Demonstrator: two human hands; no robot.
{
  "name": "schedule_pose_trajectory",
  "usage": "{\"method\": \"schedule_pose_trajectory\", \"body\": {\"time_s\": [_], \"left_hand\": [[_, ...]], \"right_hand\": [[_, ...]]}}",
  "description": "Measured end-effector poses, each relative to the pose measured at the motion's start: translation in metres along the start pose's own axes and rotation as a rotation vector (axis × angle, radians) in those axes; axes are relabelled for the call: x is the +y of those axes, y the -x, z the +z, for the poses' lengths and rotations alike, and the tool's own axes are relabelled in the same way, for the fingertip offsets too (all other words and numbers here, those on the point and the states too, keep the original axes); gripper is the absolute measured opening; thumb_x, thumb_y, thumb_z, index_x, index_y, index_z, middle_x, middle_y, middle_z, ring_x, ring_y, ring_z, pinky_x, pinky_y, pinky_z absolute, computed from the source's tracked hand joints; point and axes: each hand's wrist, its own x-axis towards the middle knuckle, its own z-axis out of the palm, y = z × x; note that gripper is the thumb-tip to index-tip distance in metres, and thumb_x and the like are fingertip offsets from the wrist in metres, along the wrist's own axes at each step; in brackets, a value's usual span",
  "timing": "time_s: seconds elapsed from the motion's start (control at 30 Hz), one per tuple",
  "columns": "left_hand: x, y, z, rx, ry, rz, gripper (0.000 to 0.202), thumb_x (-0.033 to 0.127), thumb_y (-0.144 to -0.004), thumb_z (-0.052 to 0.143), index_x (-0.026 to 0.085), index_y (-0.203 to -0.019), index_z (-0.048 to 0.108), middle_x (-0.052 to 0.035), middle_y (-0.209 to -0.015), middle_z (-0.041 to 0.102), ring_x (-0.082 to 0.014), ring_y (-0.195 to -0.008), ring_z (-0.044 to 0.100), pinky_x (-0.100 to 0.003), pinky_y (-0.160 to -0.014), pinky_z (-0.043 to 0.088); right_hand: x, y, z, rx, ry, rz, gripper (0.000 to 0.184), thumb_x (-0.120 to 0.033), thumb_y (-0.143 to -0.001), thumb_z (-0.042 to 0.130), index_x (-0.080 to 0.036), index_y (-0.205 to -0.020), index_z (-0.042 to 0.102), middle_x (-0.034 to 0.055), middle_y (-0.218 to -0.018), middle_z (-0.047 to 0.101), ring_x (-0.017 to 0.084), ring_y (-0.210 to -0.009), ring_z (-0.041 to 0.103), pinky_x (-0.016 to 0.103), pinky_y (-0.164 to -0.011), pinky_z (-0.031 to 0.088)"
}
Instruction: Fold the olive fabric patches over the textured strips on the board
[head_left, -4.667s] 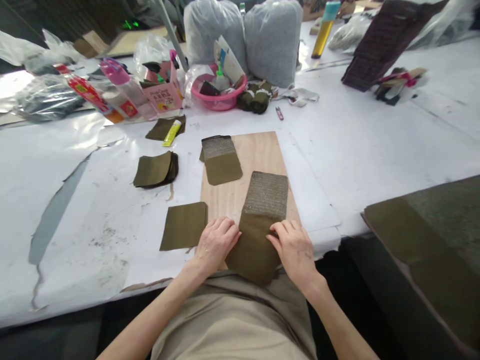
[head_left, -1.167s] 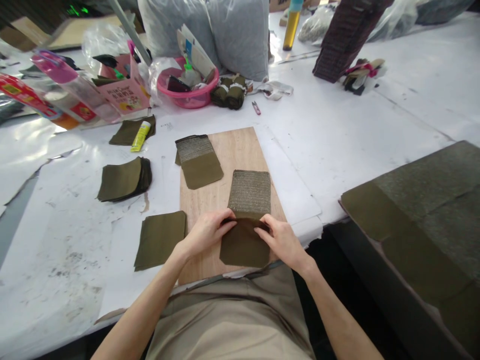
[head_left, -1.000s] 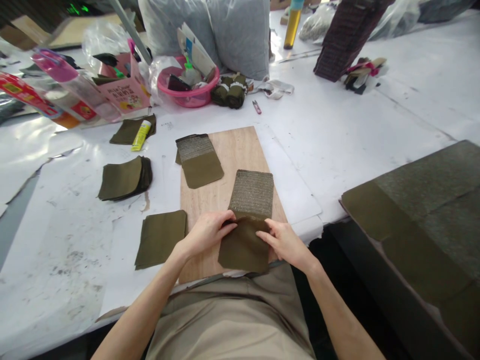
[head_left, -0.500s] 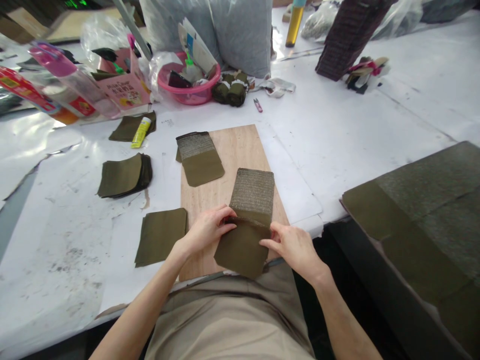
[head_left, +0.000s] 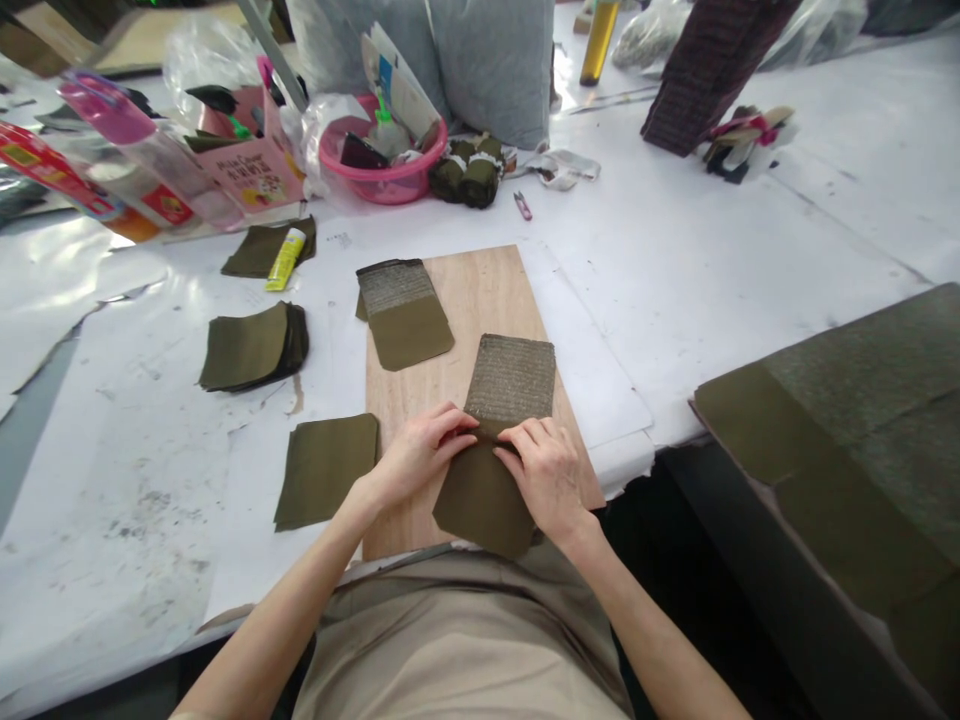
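An olive fabric piece with a textured grey upper part lies on the wooden board, its lower end over the board's near edge. Across its middle runs a fold or seam, partly covered by my fingers. My left hand pinches the left end of that seam, thumb and fingers closed. Close beside it, my right hand pinches the same seam nearer the middle. A finished-looking olive and grey piece rests at the board's upper left. Left of the board is a stack of plain olive pieces.
Further left sit another olive stack and a yellow tube on more fabric. A pink basket, a pink box and bottles stand behind. Small pink snips lie beyond the board. Large olive sheets are at right.
My right hand has moved left from the fabric's right edge along the seam, closer to my left hand. The left hand keeps its place, and the view has shifted slightly.
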Motion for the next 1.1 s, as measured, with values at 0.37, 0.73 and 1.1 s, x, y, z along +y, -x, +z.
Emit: {"method": "schedule_pose_trajectory", "body": {"time_s": [0.37,0.73,1.1], "left_hand": [[-0.009,0.002,0.003,0.038,-0.322,0.221,0.022,0.024,-0.099,0.041,0.017,-0.096,0.062,-0.004,-0.096,0.062,-0.0118,-0.079,0.061,-0.021,-0.068,0.049],[-0.018,0.009,0.008,0.103,-0.547,0.397,0.025,0.015,-0.097,0.039,0.016,-0.11,0.06,-0.0066,-0.106,0.064,-0.0143,-0.09,0.063,-0.024,-0.074,0.054],[-0.017,0.008,0.007,0.095,-0.65,0.484,0.028,0.016,-0.098,0.036,0.013,-0.112,0.06,-0.0094,-0.104,0.063,-0.0168,-0.092,0.062,-0.025,-0.074,0.054]], "right_hand": [[0.006,0.004,0.004,0.084,-0.083,-0.045,0.015,-0.022,-0.093,0.057,-0.024,-0.1,0.07,0.0029,-0.089,0.064,0.018,-0.088,0.051,0.03,-0.079,0.04],[0.005,0.004,0.006,0.065,-0.071,-0.06,0.022,-0.019,-0.093,0.056,-0.026,-0.109,0.07,0.0039,-0.09,0.062,0.017,-0.088,0.05,0.028,-0.077,0.043],[0.005,0.003,0.008,0.032,-0.051,-0.067,0.025,-0.021,-0.094,0.054,-0.029,-0.112,0.069,0.0031,-0.091,0.06,0.017,-0.089,0.048,0.029,-0.078,0.042]]}}
